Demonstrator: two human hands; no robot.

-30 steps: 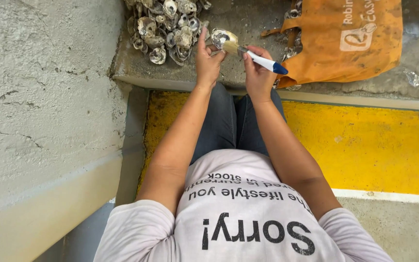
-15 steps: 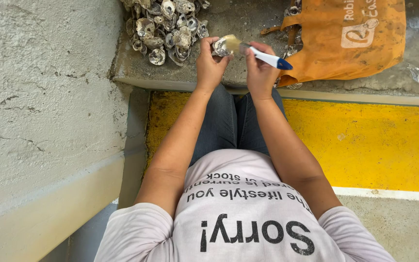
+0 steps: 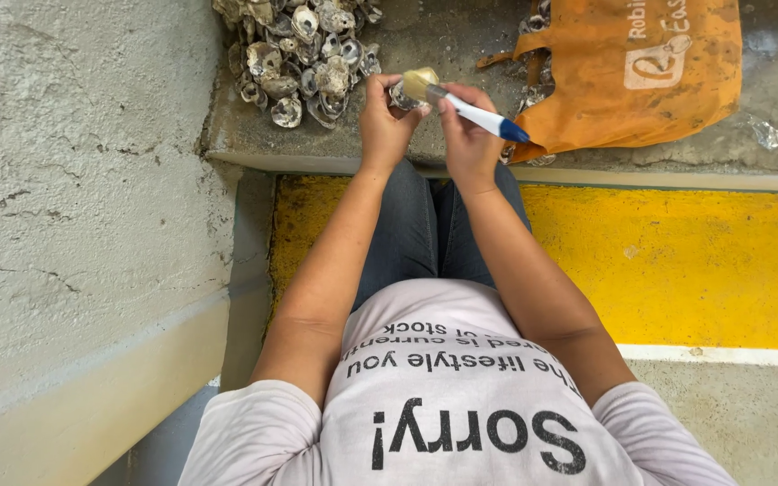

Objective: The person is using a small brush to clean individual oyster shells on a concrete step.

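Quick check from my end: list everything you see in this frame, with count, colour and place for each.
oyster in hand: one, grey with a pale yellowish part, held up over the concrete ledge.
knife: one, white handle with blue end, tip at the oyster.
shell pile: many, grey-white, top left on the ledge.
orange bag: one, dirty, top right on the ledge, more shells at its left edge.
concrete ledge: one, grey, across the top.
yellow floor strip: one, below the ledge.
wall: one, grey, left.
left hand: holds the oyster.
right hand: holds the knife.

Rough chalky shells [image 3: 303,58], grubby cloth bag [image 3: 641,76]
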